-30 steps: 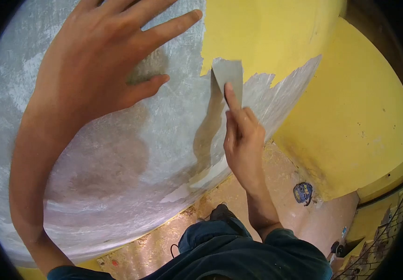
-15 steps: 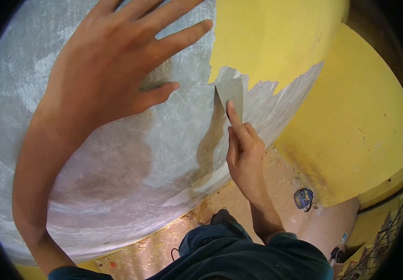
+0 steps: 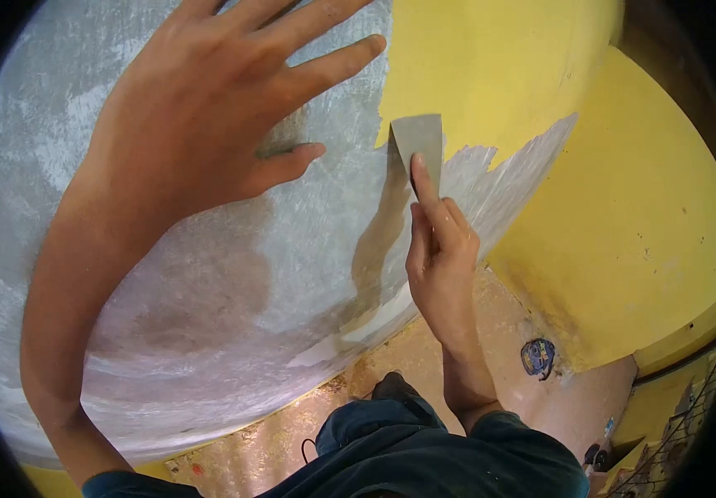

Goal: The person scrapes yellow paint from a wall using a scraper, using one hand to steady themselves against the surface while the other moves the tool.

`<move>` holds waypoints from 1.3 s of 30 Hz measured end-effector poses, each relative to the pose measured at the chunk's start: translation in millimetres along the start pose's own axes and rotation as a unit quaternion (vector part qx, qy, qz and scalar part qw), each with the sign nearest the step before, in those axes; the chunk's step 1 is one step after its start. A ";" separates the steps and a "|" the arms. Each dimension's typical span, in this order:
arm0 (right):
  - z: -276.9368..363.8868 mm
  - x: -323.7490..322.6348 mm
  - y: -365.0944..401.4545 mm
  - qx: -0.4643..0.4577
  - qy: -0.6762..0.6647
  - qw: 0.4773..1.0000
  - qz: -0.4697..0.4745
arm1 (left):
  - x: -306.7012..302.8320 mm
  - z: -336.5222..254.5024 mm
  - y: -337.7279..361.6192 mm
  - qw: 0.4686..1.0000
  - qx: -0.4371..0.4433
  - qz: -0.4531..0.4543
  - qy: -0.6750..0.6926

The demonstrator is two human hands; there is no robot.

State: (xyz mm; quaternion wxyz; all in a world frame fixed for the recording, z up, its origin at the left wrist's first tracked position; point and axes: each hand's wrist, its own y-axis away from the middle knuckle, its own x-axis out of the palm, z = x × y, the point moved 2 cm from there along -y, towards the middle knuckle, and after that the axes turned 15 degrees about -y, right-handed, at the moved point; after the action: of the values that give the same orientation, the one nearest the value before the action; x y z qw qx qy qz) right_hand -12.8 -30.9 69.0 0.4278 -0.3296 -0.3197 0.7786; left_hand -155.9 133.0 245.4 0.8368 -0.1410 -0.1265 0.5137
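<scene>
Grey wall (image 3: 316,232) meets yellow paint (image 3: 491,66); the left hand (image 3: 209,112) spreads wide over grey, the right hand (image 3: 445,266) grips 1 scraper (image 3: 420,135).

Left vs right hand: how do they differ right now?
Pose: the left hand is spread open, while the right hand is closed around a scraper, one finger extended along its blade.
Place: the left hand is over the grey wall area; the right hand's blade meets the yellow paint's lower edge.
Size in view: the left hand looks larger than the right hand.
Shared: both are bare.
</scene>
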 end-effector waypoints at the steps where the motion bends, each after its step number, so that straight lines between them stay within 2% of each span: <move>1: 1.0 -0.7 -1.9 0.000 0.004 1.000 0.001 | 0.3 -0.2 -0.9 1.000 -0.002 0.012 -0.016; 5: -3.1 2.2 19.1 0.027 -0.001 0.999 0.028 | 2.5 1.9 0.6 0.999 0.000 0.008 -0.031; 7: -1.4 2.5 12.0 0.022 0.003 0.999 0.023 | 2.3 1.1 0.5 1.000 0.004 -0.013 0.012; 11: 5.4 -1.7 -1.1 0.012 0.015 1.000 0.008 | 0.4 -0.9 0.9 0.999 -0.015 -0.030 0.013; 13: 0.3 -1.2 15.5 0.021 0.021 0.999 0.022 | -4.9 0.3 -1.1 0.999 0.004 0.038 -0.011; 16: -1.0 4.0 20.1 0.019 0.017 0.999 0.027 | 0.7 0.2 0.9 1.000 0.001 0.002 0.009; 20: 4.4 2.4 6.0 0.002 0.011 1.000 -0.002 | -0.6 -2.0 -0.2 1.000 -0.006 -0.005 0.002; 25: -2.9 4.8 23.1 0.010 0.014 1.000 0.011 | -0.1 0.7 0.9 1.000 0.002 -0.009 0.010; 29: 5.0 0.6 3.9 0.002 0.039 0.999 0.003 | 2.0 -2.8 -0.5 0.999 -0.002 -0.018 -0.034; 32: 5.3 0.3 11.4 0.019 0.053 0.998 0.017 | 0.1 -0.6 -0.9 0.999 0.006 0.026 -0.024; 34: 1.0 2.5 19.8 0.025 0.035 0.999 0.018 | 5.3 -0.5 1.4 0.999 -0.003 -0.038 0.007; 39: 4.2 0.2 8.4 0.034 0.026 0.999 0.002 | 2.8 -1.9 1.8 0.999 -0.007 -0.033 0.016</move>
State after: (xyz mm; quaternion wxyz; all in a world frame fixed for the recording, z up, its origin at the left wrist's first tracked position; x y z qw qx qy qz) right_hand -20.0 -35.3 64.8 0.4448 -0.3357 -0.2814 0.7812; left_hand -155.5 136.1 243.2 0.8541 -0.1513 -0.1214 0.4826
